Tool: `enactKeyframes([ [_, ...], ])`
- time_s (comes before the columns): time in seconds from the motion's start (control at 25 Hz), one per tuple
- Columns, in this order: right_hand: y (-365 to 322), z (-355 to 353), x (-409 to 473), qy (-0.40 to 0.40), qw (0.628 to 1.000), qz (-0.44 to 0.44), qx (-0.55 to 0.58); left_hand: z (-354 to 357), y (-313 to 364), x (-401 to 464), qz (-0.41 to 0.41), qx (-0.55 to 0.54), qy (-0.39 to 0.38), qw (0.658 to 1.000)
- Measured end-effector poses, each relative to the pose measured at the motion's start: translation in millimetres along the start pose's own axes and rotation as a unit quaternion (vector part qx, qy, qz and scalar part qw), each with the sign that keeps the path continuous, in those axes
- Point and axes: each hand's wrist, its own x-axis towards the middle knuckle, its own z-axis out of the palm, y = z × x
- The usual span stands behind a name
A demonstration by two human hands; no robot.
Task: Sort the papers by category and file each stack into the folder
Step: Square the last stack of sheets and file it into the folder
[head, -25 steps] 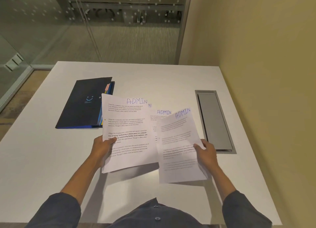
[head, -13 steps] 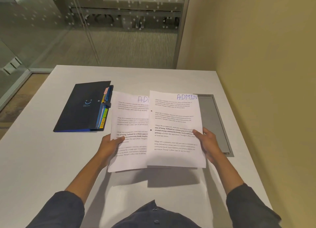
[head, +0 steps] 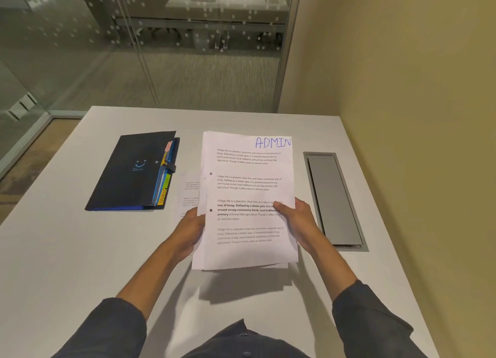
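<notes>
A stack of white printed papers (head: 247, 186), its top sheet hand-marked "ADMIN" in blue, is held up above the white table (head: 67, 250). My left hand (head: 188, 231) grips the stack's left edge and my right hand (head: 298, 221) grips its right edge, thumb on the top sheet. The sheets are squared together, with slight offsets at the bottom. A black expanding folder (head: 134, 172) lies shut on the table to the left, with coloured tabs along its right side, two reading "SPORTS" and "HR". Another printed sheet (head: 190, 194) lies flat between folder and stack, partly hidden.
A grey cable hatch (head: 335, 199) is sunk into the table at the right. A yellow wall runs along the right side, and a glass partition stands behind the table's far edge.
The two fanned groups of ADMIN sheets have been brought together into one squared stack. My hands moved closer to each other, and the stack now sits centred and upright.
</notes>
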Motion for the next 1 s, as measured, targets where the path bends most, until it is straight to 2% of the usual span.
enactKeyframes([
  [0.2,-5.4,2.3,-2.7,0.021,0.999,0.003,0.032,7.4,-2.2,3.9,-0.016,-0.063,0.032,0.997],
  [0.36,-13.4,2.1,-5.6,0.010,0.999,-0.001,0.032,15.7,-1.8,2.1,0.054,-0.004,0.037,0.998],
  [0.52,-27.0,0.7,-4.2,-0.015,1.000,-0.021,0.001,11.4,-2.0,6.7,0.052,0.045,0.019,0.997],
  [0.64,-27.6,4.5,-4.0,-0.001,0.998,-0.052,-0.023,13.8,5.5,13.6,0.060,0.079,0.025,0.995],
  [0.84,-13.2,15.0,-8.6,0.029,0.997,-0.064,-0.043,20.0,9.3,28.9,0.076,0.064,0.088,0.991],
  [1.0,-8.8,16.5,-11.4,0.048,0.993,-0.090,-0.057,22.7,6.3,28.7,0.094,0.079,0.082,0.989],
])
